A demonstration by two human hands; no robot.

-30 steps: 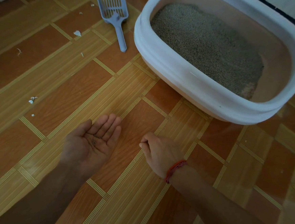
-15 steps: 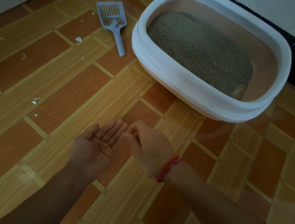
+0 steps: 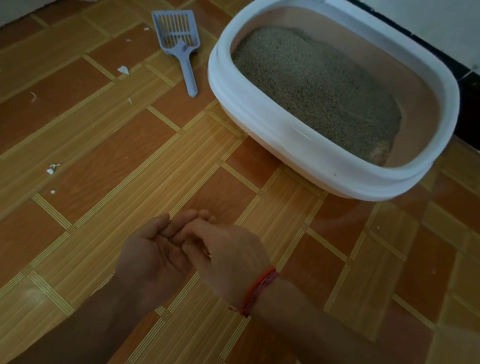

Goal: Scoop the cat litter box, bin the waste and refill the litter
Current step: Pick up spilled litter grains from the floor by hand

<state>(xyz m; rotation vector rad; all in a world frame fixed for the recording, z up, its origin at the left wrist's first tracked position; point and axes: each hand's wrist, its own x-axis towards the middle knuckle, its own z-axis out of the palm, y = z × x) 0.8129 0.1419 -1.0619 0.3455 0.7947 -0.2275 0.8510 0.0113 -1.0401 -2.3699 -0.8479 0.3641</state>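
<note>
Seeing white scraps (image 3: 51,169) scattered over the floor (image 3: 120,149) on the left. Then spotting the blue scoop (image 3: 177,37) lying flat just beside the litter box, handle pointing back this way. Lower down, holding the left hand (image 3: 152,258) palm-up, fingers loosely cupped, a few dark grains in it. Dipping the right hand (image 3: 227,261), red thread (image 3: 256,290) on the wrist, fingertips-first into that palm, can't tell if pinching anything. Further right, looking at the litter box (image 3: 293,145) sitting on the floor, grey litter (image 3: 318,87) covering most of the pan.
</note>
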